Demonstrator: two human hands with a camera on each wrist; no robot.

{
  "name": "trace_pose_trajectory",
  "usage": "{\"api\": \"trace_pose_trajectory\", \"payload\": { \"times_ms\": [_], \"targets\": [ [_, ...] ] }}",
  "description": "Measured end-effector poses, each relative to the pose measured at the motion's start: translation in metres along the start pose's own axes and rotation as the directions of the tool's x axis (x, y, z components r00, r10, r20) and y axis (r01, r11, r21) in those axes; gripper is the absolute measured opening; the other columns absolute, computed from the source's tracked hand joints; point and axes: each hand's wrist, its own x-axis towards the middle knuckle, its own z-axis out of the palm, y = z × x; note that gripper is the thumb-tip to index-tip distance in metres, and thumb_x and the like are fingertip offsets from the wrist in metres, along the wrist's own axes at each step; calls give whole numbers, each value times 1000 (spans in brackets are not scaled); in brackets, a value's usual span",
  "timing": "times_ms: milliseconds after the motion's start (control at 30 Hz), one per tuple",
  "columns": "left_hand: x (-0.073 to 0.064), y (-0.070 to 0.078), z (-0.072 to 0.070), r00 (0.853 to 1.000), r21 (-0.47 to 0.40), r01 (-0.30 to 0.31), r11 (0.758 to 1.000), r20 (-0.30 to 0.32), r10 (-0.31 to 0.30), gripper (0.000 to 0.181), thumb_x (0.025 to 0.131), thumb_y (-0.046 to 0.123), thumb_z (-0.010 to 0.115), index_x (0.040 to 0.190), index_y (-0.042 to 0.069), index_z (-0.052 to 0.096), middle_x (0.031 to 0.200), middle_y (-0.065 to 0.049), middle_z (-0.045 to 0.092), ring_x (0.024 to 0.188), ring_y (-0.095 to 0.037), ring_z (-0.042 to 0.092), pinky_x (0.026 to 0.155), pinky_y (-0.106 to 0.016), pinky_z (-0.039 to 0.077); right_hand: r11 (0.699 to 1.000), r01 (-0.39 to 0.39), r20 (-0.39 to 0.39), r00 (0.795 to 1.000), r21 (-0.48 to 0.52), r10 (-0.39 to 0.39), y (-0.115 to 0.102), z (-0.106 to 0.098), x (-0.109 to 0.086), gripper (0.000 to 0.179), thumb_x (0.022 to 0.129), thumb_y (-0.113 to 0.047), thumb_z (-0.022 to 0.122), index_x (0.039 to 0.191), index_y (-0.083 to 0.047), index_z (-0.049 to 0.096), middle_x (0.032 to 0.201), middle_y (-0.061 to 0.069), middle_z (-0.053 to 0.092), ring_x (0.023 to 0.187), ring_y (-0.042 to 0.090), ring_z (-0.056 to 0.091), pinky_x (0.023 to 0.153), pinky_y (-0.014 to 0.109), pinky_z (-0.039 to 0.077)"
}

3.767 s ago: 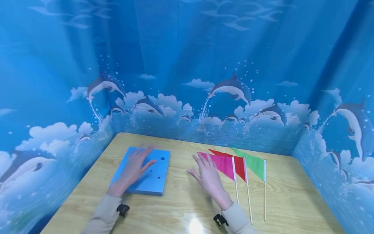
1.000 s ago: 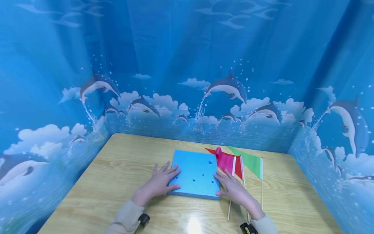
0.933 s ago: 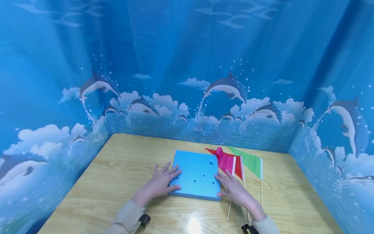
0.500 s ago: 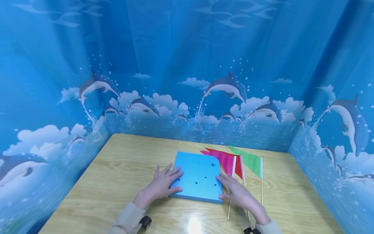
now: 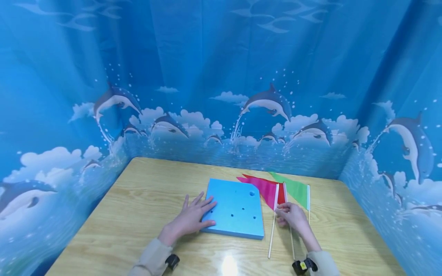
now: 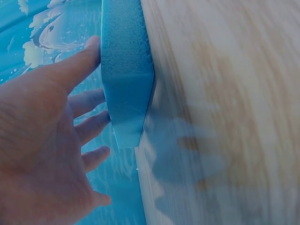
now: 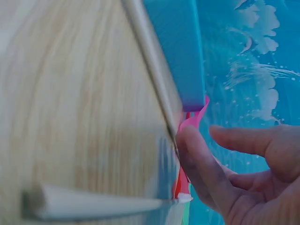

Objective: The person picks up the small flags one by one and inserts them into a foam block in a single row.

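A blue foam block with several small holes lies on the table, one larger hole at its far right corner. My left hand rests with spread fingers on its left edge; in the left wrist view the thumb and fingertips meet the block's upper face. To the right lie a pink pennant flag, a red flag and a green flag. My right hand is at the pink flag's stick, below its white sleeve. In the right wrist view its bent fingers reach the stick, thumb apart from them.
The flags lie close together, cloth overlapping, with thin sticks pointing toward me. Beyond the wooden table hangs a blue curtain printed with dolphins, also along both sides.
The foam block has slid from the left to the table's middle, beside the flags. My right hand has left its right edge for the pink flag's stick. That flag's curled cloth has flattened.
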Motion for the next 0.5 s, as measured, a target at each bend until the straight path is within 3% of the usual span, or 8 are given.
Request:
{"api": "trace_pose_trajectory", "payload": {
  "times_ms": [167, 300, 400, 500],
  "targets": [
    [0, 0, 0, 1000, 7, 5, 1000, 5, -5, 70, 95, 53, 64, 153, 18, 46, 163, -6, 36, 154, -39, 17, 117, -75, 1, 983, -48, 65, 996, -175, 60, -1, 2, 5, 17, 94, -10, 71, 98, 6, 68, 72, 9, 65, 52, 15, 65, 53, 29, 58],
    [-1, 1, -1, 1000, 3, 0, 1000, 6, 0, 70, 95, 52, 64, 153, 17, 46, 163, -6, 36, 154, -39, 17, 117, -75, 1, 948, -18, 69, 997, -318, 42, -5, 6, 5, 15, 92, -12, 73, 80, -3, 68, 61, 6, 61, 46, 13, 63, 48, 24, 52],
    [-1, 2, -2, 1000, 0, 1, 1000, 9, 0, 70, 95, 51, 64, 153, 17, 46, 163, -7, 35, 154, -40, 16, 117, -75, 0, 931, 11, 56, 998, -365, 10, -7, 8, 4, 24, 91, -8, 71, 68, -6, 64, 54, 5, 58, 43, 13, 61, 45, 21, 46],
    [-1, 2, -2, 1000, -2, 4, 1000, 10, -4, 70, 95, 51, 65, 153, 17, 46, 163, -7, 35, 154, -40, 16, 117, -75, 0, 933, 26, 43, 999, -360, -12, -8, 11, 3, 32, 91, -4, 68, 60, -7, 59, 49, 4, 55, 41, 14, 59, 42, 19, 43]
  ]
}}
